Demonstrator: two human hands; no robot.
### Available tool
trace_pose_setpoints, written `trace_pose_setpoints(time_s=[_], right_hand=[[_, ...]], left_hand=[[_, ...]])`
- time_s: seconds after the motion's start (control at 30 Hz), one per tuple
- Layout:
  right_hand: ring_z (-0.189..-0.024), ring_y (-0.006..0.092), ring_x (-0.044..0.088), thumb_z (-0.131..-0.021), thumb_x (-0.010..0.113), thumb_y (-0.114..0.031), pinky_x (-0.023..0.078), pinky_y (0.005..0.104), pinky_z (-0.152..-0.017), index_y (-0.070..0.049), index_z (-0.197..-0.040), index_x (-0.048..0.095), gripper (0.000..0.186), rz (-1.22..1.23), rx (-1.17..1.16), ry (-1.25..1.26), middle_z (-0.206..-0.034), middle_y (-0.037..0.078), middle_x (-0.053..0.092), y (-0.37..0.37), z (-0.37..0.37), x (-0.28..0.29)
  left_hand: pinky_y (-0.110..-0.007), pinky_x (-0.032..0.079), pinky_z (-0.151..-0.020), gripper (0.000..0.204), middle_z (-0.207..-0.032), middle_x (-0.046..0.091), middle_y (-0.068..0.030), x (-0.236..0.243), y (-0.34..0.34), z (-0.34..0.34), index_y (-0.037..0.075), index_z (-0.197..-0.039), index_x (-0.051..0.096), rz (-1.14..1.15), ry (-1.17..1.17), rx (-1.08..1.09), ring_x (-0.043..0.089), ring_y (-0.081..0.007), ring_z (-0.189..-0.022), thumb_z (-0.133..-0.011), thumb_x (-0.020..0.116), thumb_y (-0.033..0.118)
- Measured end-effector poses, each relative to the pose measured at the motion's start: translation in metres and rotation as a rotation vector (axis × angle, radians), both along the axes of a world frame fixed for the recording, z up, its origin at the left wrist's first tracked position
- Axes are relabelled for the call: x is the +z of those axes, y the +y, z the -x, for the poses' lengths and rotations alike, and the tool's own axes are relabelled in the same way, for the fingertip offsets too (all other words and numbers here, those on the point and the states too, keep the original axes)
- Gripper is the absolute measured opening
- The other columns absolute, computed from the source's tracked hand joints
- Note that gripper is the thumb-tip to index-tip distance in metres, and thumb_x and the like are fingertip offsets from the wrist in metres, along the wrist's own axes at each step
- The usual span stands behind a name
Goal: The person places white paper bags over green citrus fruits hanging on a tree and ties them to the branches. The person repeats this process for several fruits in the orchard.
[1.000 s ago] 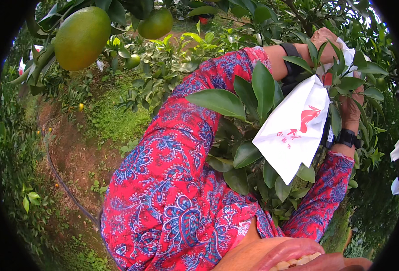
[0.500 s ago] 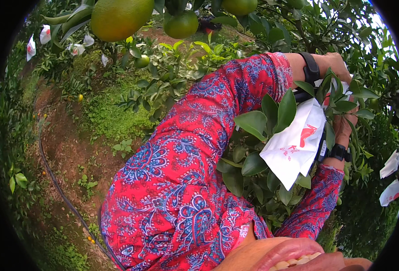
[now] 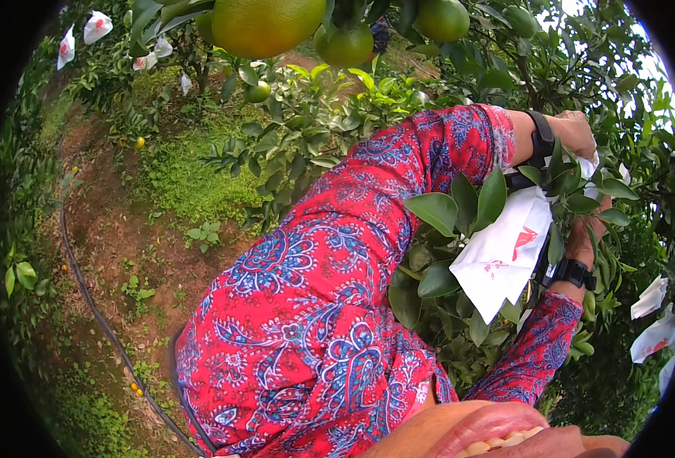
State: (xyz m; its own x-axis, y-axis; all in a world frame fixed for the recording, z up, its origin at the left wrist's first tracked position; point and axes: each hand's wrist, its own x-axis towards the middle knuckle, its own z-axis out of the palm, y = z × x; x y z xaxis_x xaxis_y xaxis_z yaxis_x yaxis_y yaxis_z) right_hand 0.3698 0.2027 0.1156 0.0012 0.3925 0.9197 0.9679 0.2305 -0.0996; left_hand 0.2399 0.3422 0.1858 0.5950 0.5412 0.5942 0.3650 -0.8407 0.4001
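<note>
Left hand (image 3: pixel 576 136) clenched at white paper (image 3: pixel 589 166); right hand (image 3: pixel 586 235) below, can't tell grip. Snagging leaves (image 3: pixel 582 204) between them might tear paper.

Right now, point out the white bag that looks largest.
The pointed bag left of the right hand; the white piece at the left hand and the outer bags near both picture edges look smaller.

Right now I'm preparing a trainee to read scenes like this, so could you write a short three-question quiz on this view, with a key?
1. True or false: the sleeves are plain, without any pattern.
2. Which appears higher in the picture: the left hand or the right hand?
3. The large white paper bears marks in: a) green b) red c) black

Key: 1 false; 2 left hand; 3 b
</note>
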Motion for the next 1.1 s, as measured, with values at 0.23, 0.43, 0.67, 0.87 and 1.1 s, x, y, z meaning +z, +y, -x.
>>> trace_pose_setpoints(time_s=[0.23, 0.43, 0.67, 0.87, 1.1], right_hand=[[-0.085, 0.0220, 0.064, -0.084, 0.069, -0.009, 0.052, 0.0331, -0.076, -0.002, -0.112, 0.064, 0.029, 0.065, 0.128, 0.119, -0.097, 0.011, 0.068, 0.000, 0.003, -0.002], [-0.081, 0.0192, 0.065, -0.083, 0.070, -0.010, 0.053, 0.0308, -0.071, -0.001, -0.108, 0.067, 0.027, 0.224, 0.489, 0.585, -0.096, 0.010, 0.069, 0.020, 0.024, 0.011], [-0.076, 0.0161, 0.066, -0.083, 0.072, -0.011, 0.054, 0.0282, -0.066, 0.001, -0.104, 0.070, 0.025, 0.242, 0.519, 0.893, -0.095, 0.009, 0.071, 0.012, 0.052, 0.025], [-0.074, 0.0127, 0.064, -0.083, 0.076, -0.015, 0.052, 0.0270, -0.064, 0.000, -0.101, 0.068, 0.025, 0.177, 0.780, 0.880, -0.091, 0.005, 0.070, -0.001, 0.075, 0.023], [-0.075, 0.0123, 0.066, -0.082, 0.074, -0.011, 0.054, 0.0257, -0.067, 0.002, -0.100, 0.070, 0.023, 0.143, 0.847, 0.855, -0.092, 0.006, 0.071, 0.000, 0.062, 0.016]], left_hand=[[-0.037, 0.055, -0.084, 0.035, -0.101, 0.071, -0.0167, 0.004, 0.006, -0.015, 0.001, -0.094, 0.073, 0.378, -0.173, 0.235, 0.070, -0.0258, -0.096, -0.066, 0.076, 0.022], [-0.041, 0.054, -0.072, 0.011, -0.085, 0.073, -0.0108, -0.014, -0.031, 0.033, 0.008, -0.079, 0.074, 0.253, -0.413, 0.244, 0.071, -0.0262, -0.081, -0.072, 0.070, 0.015], [-0.038, 0.056, -0.070, 0.047, -0.090, 0.070, -0.0159, -0.019, 0.012, 0.049, 0.005, -0.102, 0.070, -0.120, 0.021, -0.138, 0.070, -0.0308, -0.084, -0.067, 0.077, 0.037], [-0.039, 0.052, -0.063, 0.039, -0.076, 0.066, -0.0056, -0.025, 0.022, 0.070, 0.029, -0.102, 0.071, -0.723, -0.070, -0.428, 0.066, -0.0318, -0.072, -0.063, 0.074, 0.025], [-0.039, 0.051, -0.062, 0.038, -0.071, 0.067, -0.0150, -0.025, -0.014, 0.075, 0.002, -0.075, 0.070, -0.138, -0.243, -0.333, 0.065, -0.0317, -0.064, -0.073, 0.070, 0.040]])
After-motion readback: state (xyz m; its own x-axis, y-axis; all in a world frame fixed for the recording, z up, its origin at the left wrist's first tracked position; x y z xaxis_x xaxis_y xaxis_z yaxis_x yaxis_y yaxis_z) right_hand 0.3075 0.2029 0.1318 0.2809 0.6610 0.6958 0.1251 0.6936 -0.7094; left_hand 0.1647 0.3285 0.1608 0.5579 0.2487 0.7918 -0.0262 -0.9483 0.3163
